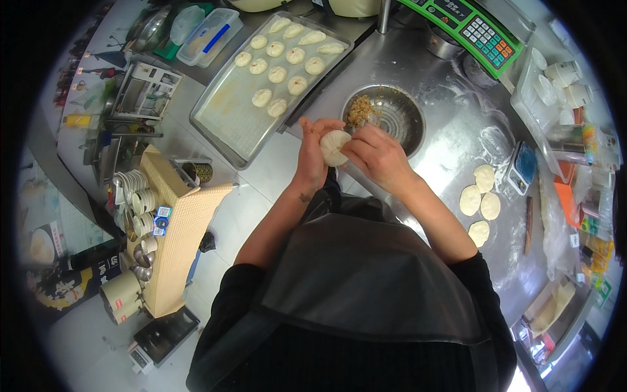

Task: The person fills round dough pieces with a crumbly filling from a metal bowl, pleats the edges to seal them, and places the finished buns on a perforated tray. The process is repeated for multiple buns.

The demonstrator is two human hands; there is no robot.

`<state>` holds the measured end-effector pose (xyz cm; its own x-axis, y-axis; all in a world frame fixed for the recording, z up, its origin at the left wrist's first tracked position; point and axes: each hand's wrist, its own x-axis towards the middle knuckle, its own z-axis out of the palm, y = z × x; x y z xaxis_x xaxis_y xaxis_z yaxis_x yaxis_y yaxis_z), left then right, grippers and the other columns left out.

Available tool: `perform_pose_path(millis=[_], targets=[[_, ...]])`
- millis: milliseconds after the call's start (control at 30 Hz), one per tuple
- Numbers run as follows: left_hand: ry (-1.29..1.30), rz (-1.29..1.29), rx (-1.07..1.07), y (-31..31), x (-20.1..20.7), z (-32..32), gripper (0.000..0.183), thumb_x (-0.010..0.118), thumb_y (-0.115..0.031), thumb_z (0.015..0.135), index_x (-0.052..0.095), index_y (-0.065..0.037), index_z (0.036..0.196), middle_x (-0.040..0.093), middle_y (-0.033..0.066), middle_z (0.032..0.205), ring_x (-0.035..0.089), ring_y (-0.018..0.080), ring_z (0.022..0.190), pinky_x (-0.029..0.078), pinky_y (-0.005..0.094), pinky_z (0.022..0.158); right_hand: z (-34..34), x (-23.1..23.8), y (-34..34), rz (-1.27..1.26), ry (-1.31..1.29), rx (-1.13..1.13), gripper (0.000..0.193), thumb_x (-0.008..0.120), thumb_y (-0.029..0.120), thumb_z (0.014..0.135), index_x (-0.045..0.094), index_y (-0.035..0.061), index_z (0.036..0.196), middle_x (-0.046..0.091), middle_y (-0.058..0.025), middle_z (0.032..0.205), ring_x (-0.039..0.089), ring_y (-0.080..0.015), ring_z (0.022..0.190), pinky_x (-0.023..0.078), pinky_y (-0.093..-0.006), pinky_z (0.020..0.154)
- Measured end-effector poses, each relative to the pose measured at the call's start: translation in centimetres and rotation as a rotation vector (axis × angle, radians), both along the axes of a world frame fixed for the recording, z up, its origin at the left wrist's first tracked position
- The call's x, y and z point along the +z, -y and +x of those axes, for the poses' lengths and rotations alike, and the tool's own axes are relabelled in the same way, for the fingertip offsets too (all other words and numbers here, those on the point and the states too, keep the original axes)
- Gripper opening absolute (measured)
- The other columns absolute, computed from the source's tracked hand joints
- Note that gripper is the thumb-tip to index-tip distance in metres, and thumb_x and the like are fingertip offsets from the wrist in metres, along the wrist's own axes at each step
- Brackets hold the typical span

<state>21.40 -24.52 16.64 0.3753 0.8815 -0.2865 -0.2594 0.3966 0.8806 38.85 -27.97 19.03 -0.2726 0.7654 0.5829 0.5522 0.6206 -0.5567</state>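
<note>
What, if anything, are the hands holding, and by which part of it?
A round, pleated dough piece: the left hand cradles it around its left side, and the right hand has its fingertips at its right edge.

Green scale (pixel 505 57): panel (pixel 454 9) characters, marked keys (pixel 486 42); worktop (pixel 450 117)'s far edge.
Blue card (pixel 160 222): square codes; beige counter (pixel 179 261)'s left edge.
Black sheet (pixel 75 284): pale characters.

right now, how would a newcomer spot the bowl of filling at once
Start at the floured steel worktable on the person's right. Near its left edge, just beyond the right hand pinching a dough bun, sits a wide round bowl. Unlike the flat dough rounds farther right, it is deep, shiny steel, with crumbly brown filling heaped at its left side.
</note>
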Motion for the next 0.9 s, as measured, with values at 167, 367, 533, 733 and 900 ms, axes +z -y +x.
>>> perform_pose_path(millis=[167,367,533,733,900], targets=[[0.001,-0.025,0.010,0.3,0.7,-0.6,0.082,0.013,-0.074,0.095,0.057,-0.008,0.115,0.062,0.0074,0.096,0.063,0.0178,0.082,0.054,0.0307,0.056,-0.4,0.6,0.5,-0.043,-0.056,-0.064,0.016,0.076,0.010,0.074,0.066,0.0079,0.086,0.057,-0.0067,0.088,0.061,-0.0264,0.083,0.051,-0.0380,0.067],[0.035,-0.003,-0.032,-2.7,0.8,-1.6,0.082,0.011,-0.071,0.097,0.057,-0.006,0.118,0.063,0.0089,0.096,0.063,0.0191,0.080,0.053,0.0333,0.058,-2.2,1.0,-1.9,0.056,0.015,-0.006,0.025,0.076,0.009,0.076,0.067,0.0089,0.098,0.057,-0.0071,0.090,0.061,-0.0277,0.083,0.051,-0.0377,0.068],[0.105,-0.027,-0.038,-7.0,-0.1,-5.7,0.082,0.011,-0.069,0.098,0.057,-0.005,0.119,0.064,0.0091,0.099,0.064,0.0197,0.085,0.054,0.0346,0.065,-6.0,1.0,-5.3,-0.054,-0.067,-0.052,0.034,0.080,0.012,0.076,0.066,0.0060,0.106,0.060,-0.0086,0.103,0.061,-0.0272,0.090,0.051,-0.0359,0.074],[0.113,-0.081,0.070,-11.4,-2.8,-12.2,0.080,0.011,-0.067,0.100,0.057,-0.004,0.121,0.060,0.0106,0.103,0.060,0.0187,0.099,0.049,0.0328,0.091,-12.6,-0.7,-10.3,-0.343,-0.090,-0.030,0.065,0.085,0.019,0.072,0.056,0.0056,0.128,0.054,-0.0124,0.123,0.057,-0.0284,0.104,0.050,-0.0370,0.085],[0.119,-0.220,0.139,-14.6,-4.9,-17.5,0.079,0.014,-0.067,0.100,0.049,-0.003,0.129,0.059,0.0136,0.113,0.060,0.0219,0.106,0.048,0.0345,0.095,-17.8,-3.6,-14.9,-0.587,-0.120,0.081,0.067,0.083,0.014,0.074,0.052,0.0061,0.134,0.056,-0.0142,0.121,0.061,-0.0298,0.099,0.053,-0.0357,0.082]])
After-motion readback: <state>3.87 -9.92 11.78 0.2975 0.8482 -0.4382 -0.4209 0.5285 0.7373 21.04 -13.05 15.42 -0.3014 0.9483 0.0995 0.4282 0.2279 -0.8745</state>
